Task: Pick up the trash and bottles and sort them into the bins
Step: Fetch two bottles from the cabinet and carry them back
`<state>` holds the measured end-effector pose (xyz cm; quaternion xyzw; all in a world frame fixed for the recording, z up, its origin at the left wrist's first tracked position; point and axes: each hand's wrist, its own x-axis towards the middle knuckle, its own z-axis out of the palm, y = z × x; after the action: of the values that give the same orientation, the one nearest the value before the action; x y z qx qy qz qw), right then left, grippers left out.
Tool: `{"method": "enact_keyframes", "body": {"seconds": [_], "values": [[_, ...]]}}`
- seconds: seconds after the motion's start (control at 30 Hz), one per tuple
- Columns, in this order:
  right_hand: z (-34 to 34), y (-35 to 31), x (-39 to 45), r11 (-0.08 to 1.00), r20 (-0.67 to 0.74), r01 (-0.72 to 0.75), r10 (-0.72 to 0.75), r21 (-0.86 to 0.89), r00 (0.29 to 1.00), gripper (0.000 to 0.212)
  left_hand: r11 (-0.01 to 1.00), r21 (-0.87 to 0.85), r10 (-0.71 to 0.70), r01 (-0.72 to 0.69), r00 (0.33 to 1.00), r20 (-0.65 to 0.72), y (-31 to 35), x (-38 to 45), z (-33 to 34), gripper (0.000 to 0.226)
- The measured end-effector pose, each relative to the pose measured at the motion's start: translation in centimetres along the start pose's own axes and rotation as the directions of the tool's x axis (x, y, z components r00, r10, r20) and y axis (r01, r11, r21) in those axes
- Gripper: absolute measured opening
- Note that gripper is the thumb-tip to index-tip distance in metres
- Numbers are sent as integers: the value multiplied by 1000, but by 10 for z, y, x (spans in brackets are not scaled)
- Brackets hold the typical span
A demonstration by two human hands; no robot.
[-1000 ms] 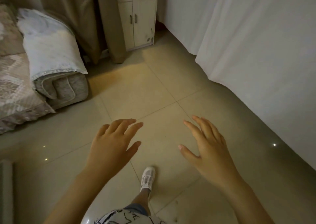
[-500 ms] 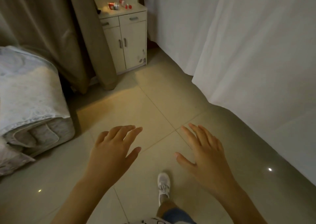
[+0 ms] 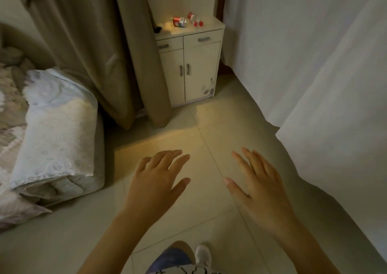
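Note:
Two small bottles lie on top of a white cabinet (image 3: 192, 68) at the far end of the floor: a red-labelled bottle (image 3: 178, 21) on its side and a clear bottle with red caps (image 3: 194, 20) beside it. A small dark object (image 3: 157, 29) lies at the cabinet top's left edge. My left hand (image 3: 156, 181) and my right hand (image 3: 259, 188) hover over the tiled floor with fingers spread, holding nothing, well short of the cabinet. No bin is in view.
A beige curtain (image 3: 134, 60) hangs left of the cabinet and overlaps its left side. A bed with a white lace cover (image 3: 56, 131) fills the left. White sheets (image 3: 303, 54) line the right. My leg and white shoe (image 3: 202, 257) show at the bottom.
The view has advanced toward the cabinet and tilted up, so its top and the bottles are now closer. Both hands stay spread and empty in front of me.

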<state>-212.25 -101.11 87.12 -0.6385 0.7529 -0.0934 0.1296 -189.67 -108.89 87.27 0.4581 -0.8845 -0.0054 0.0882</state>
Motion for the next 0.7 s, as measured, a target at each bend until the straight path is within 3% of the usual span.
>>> {"method": "enact_keyframes", "body": {"seconds": [0.23,0.4,0.7], "values": [[-30,19,151,994,-27,104,-103,19,994,78,987,7,-159,160,983,-90,-36,131,18,54],[-46,42,266,997,-58,71,-71,4,996,76,976,-13,-219,219,971,-94,-64,246,44,59],[-89,101,437,996,-129,-38,48,84,990,73,994,-1,-106,106,992,-72,-103,462,67,56]]}}
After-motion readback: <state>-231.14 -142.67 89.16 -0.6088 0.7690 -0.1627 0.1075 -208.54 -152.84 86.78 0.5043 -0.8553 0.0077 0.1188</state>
